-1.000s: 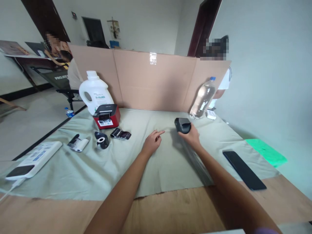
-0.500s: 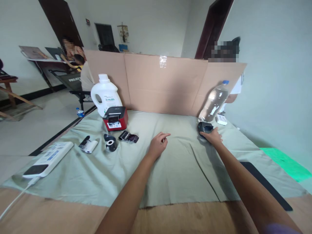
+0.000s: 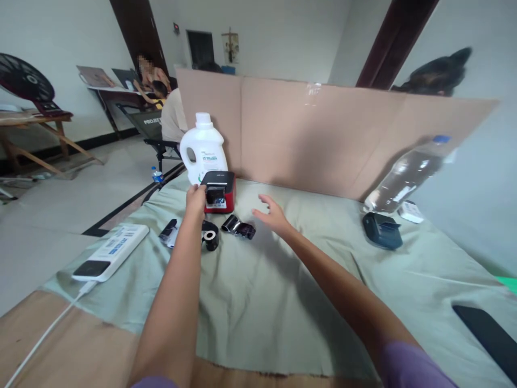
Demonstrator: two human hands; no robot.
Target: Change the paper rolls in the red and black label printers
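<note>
A red and black label printer [image 3: 230,195], with a dark strip at its front slot, stands in front of a white jug [image 3: 208,148]. My left hand [image 3: 195,200] grips the printer's left edge, its fingers partly hidden. My right hand [image 3: 275,216] is in the air to the right of the printer, holding nothing, thumb and fingers apart. Below the printer lie a curled dark strip [image 3: 239,227] and a black roll with a white core [image 3: 210,240]. A white roll with a dark end [image 3: 168,235] is partly covered by my left forearm.
At the right, a dark rounded device [image 3: 382,230] sits below a leaning clear bottle [image 3: 406,175] and a small white box [image 3: 411,212]. A white power bank [image 3: 115,253] with a cable lies at left. Cardboard [image 3: 299,134] screens the back; a black slab [image 3: 487,337] lies at front right.
My right hand has let go of the dark device and moved left toward the printer. My left hand has moved from mid-table to the printer's left side. The view has turned left.
</note>
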